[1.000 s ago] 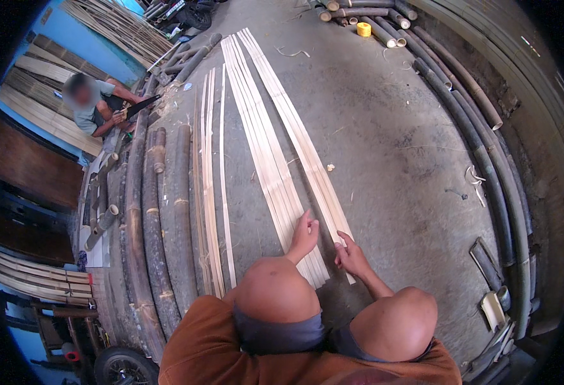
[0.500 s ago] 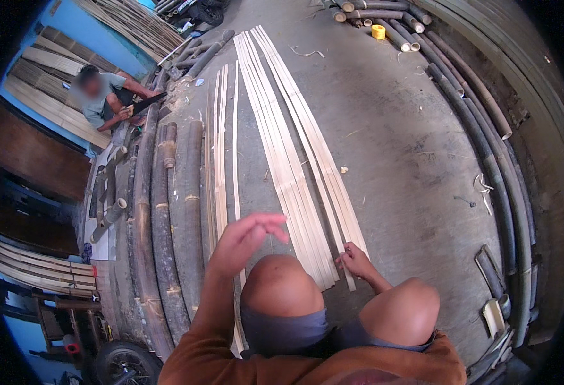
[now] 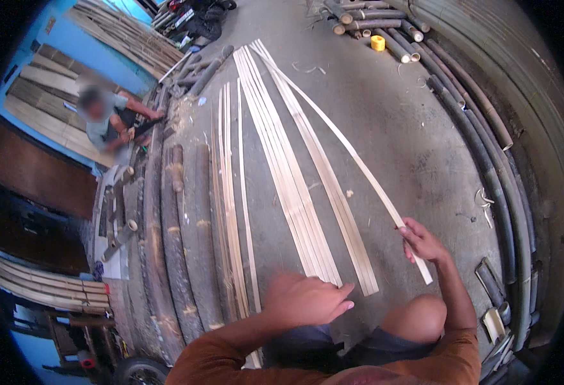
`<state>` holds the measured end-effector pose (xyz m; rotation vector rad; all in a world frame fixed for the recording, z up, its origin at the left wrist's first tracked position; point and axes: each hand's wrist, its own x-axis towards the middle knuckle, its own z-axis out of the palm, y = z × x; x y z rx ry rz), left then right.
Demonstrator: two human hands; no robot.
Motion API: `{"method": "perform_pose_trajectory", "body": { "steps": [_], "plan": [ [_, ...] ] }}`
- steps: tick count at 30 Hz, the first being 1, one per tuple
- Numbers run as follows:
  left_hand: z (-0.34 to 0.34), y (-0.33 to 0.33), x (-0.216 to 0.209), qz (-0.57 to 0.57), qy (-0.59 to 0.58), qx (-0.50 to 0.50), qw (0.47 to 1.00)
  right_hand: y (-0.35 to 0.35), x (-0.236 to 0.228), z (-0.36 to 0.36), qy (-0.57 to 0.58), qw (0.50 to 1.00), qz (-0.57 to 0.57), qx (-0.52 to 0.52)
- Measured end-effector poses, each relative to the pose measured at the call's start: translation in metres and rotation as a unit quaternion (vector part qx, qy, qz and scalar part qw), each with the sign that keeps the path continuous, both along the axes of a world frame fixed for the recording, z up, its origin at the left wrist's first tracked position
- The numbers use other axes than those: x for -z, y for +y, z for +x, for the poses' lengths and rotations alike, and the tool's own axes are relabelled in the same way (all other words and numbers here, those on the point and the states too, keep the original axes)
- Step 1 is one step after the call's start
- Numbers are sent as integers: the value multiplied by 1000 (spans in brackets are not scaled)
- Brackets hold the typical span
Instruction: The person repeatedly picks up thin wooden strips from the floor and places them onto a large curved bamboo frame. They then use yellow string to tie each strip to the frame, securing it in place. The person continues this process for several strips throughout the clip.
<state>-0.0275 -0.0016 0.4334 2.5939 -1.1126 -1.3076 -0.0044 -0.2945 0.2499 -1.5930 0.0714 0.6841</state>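
The right hand point(image 3: 421, 242) pinches one pale strip point(image 3: 377, 188) near its lower end; a short piece comes out below this hand, while the longer part runs obliquely upward to the left, away from it. The left hand point(image 3: 309, 301), partly blurred, has thumb and forefinger apart, near the lower ends of the flat strips point(image 3: 288, 179) on the floor point(image 3: 410, 147).

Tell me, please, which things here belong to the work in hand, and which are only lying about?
Likely part of the work:
strip held in the right hand
wide row of strips, near the left hand
narrow row of strips

Seemingly just lying about:
yellow roll
poles on the right
curled shavings
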Motion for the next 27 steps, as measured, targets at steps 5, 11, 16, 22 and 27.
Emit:
{"method": "perform_pose_trajectory", "body": {
  "steps": [5,11,16,22,27],
  "plan": [
    [8,-8,14,-42,75,-42,995,-25,-64,2,31,999,7,4],
    [-6,11,-8,-104,75,-155,980,-10,-146,-36,136,987,-62,-55],
    [-33,37,-97,-56,43,-292,954,16,-282,-69,212,977,-19,-1],
    [-122,108,-95,-210,1,-488,847,25,-416,-123,247,965,-91,23],
    [-124,129,-173,-64,64,-538,838,30,-510,-169,12,930,-310,197]
  ]
}}
